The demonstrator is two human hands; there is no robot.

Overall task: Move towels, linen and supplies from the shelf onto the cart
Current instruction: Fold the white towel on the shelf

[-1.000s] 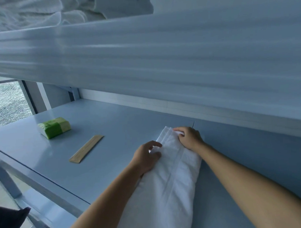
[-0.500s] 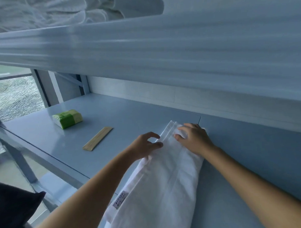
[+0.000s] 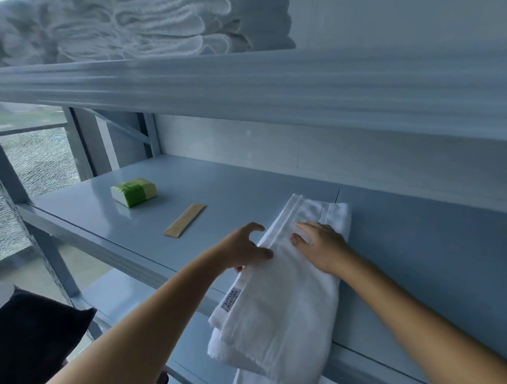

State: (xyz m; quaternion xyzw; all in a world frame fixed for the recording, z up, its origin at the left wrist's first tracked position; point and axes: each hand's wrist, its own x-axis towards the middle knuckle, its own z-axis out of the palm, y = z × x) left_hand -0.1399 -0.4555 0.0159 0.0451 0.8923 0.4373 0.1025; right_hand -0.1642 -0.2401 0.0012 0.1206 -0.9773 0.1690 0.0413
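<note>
Both hands meet the white towel (image 3: 282,314): the left hand (image 3: 243,251) pinches its edge, the right hand (image 3: 320,244) presses flat. It overhangs the shelf (image 3: 246,186) front. Green packet (image 3: 134,191), tan sachet (image 3: 185,220) and upper towel stack (image 3: 154,28) are left; cart unseen.

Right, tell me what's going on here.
A person has both hands on a folded white towel lying on the shelf, its near end hanging over the front edge. The left hand pinches its left edge; the right hand presses flat on top. A green packet and a tan paper sleeve lie untouched.
</note>
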